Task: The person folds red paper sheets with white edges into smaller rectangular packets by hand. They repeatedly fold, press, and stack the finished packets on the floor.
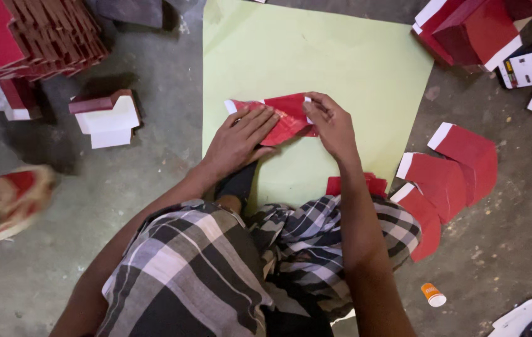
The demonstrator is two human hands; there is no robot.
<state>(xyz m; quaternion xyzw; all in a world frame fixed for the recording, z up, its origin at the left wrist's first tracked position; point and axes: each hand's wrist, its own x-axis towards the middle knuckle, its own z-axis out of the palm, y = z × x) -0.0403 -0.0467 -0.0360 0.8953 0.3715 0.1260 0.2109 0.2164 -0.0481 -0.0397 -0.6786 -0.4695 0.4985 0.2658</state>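
Step in hand, as judged from the hands: folding/creasing a red card blank [281, 115] w/ white edge tabs, lying flat on a pale green sheet [366, 68] spread over the concrete floor [154, 187].

Left hand [238, 140]: lying palm-down, fingers [260, 122] extended and held close together, pressing on the blank's left-centre portion. Right hand [331, 125]: fingers curled over the blank's right end, tips appearing to be pinching the edge near the white tab; thumb position can't be told, it's hidden under the hand.

Blank position rel. to fingers: it is sitting directly under both sets of fingertips, its left white tab sticking out past the left hand, its lower right corner showing between the two hands.

To do this step well (judgement):
1. Left palm should be keeping the blank pinned so it isn't sliding on the green sheet
2. Right fingers should be lifting the flap along the score line, not across it
3. Pressure should be running along the crease from centre outward, avoiding skew

Nearby: loose red blanks [447, 181] lying to the right, folded red-and-white boxes [107, 115] standing to the left, a small orange-capped tube [432, 294] lying on the floor near the right forearm
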